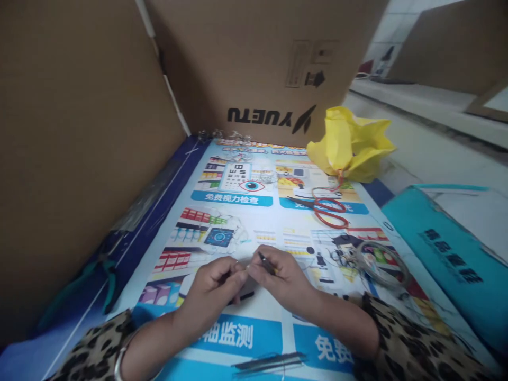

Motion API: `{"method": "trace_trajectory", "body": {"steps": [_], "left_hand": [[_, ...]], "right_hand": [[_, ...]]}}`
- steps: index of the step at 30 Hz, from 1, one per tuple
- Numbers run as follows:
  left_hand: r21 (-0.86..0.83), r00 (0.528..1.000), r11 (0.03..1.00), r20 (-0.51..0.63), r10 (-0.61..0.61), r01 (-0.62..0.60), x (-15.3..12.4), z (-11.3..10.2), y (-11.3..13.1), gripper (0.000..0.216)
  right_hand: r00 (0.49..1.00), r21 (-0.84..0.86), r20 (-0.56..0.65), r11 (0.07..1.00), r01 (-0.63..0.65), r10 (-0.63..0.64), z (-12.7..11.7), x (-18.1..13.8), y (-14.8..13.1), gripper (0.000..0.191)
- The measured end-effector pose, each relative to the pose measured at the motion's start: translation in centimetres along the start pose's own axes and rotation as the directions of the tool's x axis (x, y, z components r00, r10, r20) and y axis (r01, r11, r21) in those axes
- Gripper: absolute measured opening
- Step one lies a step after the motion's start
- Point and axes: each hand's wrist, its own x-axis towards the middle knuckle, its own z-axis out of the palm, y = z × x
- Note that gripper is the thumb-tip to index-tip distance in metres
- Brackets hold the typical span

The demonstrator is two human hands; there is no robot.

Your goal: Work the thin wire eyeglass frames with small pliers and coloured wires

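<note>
My left hand point(220, 280) is closed in a pinch, with thumb and forefinger pressed together on something too small to make out. Right beside it, fingertips almost meeting, is my right hand point(280, 272). Its curled fingers hold a slim dark tool point(266, 263), whose kind I cannot tell because most of it is hidden in the palm. Both hands are just above a printed poster sheet point(265, 312) covering the table. Below them lies a small bundle of thin dark strips point(270, 363).
Scissors with red handles point(332, 212) lie beyond my right hand, near a crumpled yellow piece point(349, 143). A clear round coil point(383, 264) and a teal box point(444, 254) are at right. Teal-handled pliers point(93, 278) lie left. Cardboard walls point(254, 63) stand behind and left.
</note>
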Motion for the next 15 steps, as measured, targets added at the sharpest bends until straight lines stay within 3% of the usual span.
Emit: {"method": "trace_trajectory", "body": {"steps": [4,8,15], "left_hand": [[-0.202,0.998,0.977,0.028,-0.062,0.066,0.45,0.11,0.23,0.03],[-0.304,0.995,0.948,0.058,-0.082,0.096,0.78,0.1,0.34,0.032],[-0.35,0.993,0.931,0.076,-0.086,0.107,0.86,0.25,0.19,0.028]], "right_hand": [[0.982,0.144,0.097,0.974,-0.175,0.162,-0.21,0.07,0.23,0.031],[0.959,0.224,0.185,0.941,-0.253,0.214,-0.37,0.18,0.31,0.03],[0.946,0.098,0.212,0.958,-0.269,0.244,-0.69,0.29,0.28,0.028]]}}
